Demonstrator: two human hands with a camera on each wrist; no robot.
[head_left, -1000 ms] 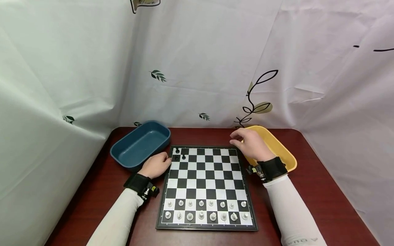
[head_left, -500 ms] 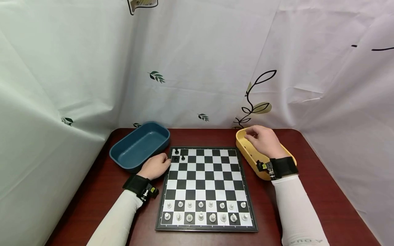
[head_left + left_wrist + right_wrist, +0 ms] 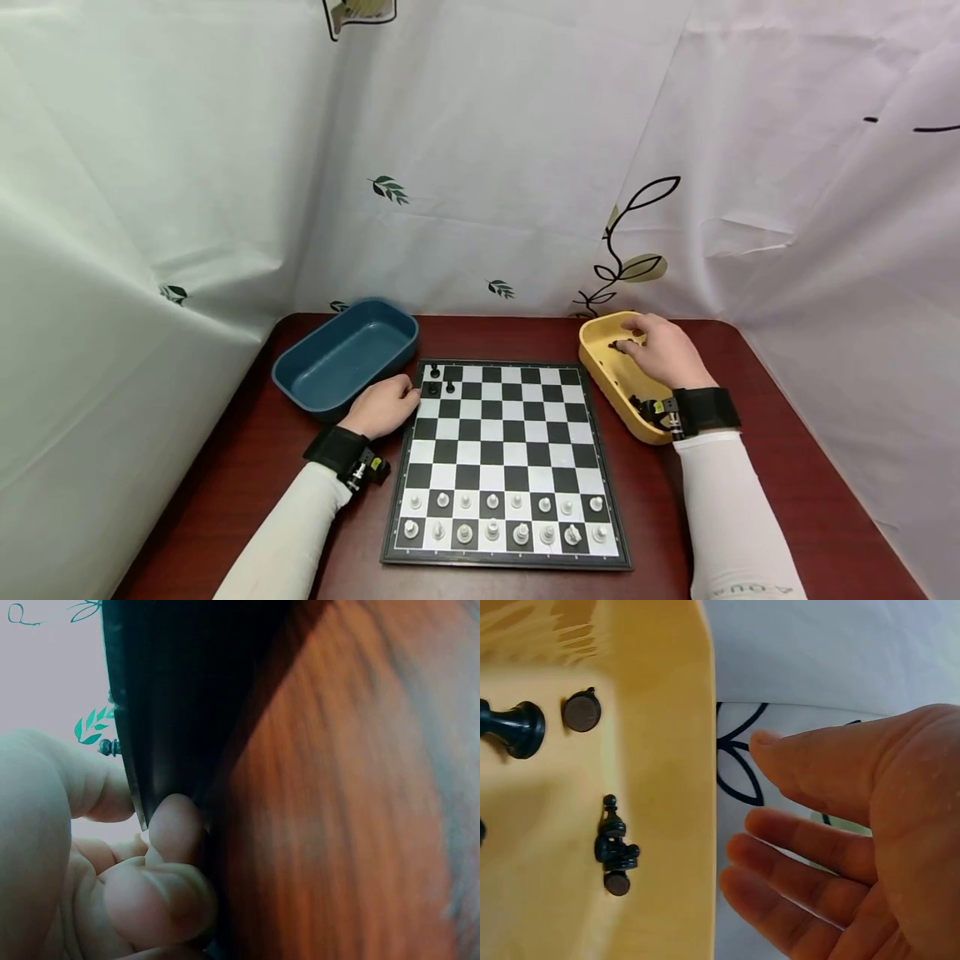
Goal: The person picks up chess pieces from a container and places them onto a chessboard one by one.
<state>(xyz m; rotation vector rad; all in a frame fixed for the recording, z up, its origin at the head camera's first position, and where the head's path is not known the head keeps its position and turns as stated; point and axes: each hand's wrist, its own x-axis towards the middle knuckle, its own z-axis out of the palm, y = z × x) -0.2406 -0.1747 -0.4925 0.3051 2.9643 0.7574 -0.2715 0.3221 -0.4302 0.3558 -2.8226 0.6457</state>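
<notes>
A chessboard (image 3: 502, 432) lies on the table, with white pieces (image 3: 521, 533) in two rows at the near side. Three black pieces (image 3: 435, 372) stand at its far left corner. My left hand (image 3: 381, 407) grips the board's left edge near that corner; in the left wrist view, fingers (image 3: 177, 829) bend against the rim. Over the yellow tray (image 3: 599, 333) hangs my right hand (image 3: 670, 357), fingers and thumb apart and nothing between them. Black chess pieces lie in that tray: a large one (image 3: 519, 729), a tipped one (image 3: 582, 712) and a small cluster (image 3: 613, 844).
A blue tray (image 3: 309, 385) stands left of the board, right beside my left hand. Behind the dark red table (image 3: 495, 333) hangs a white patterned curtain (image 3: 480, 167), which also runs along both sides.
My right hand has moved right, from beside the board's far right corner to over the yellow tray, and its fingers have spread. The left hand keeps its place on the board's edge.
</notes>
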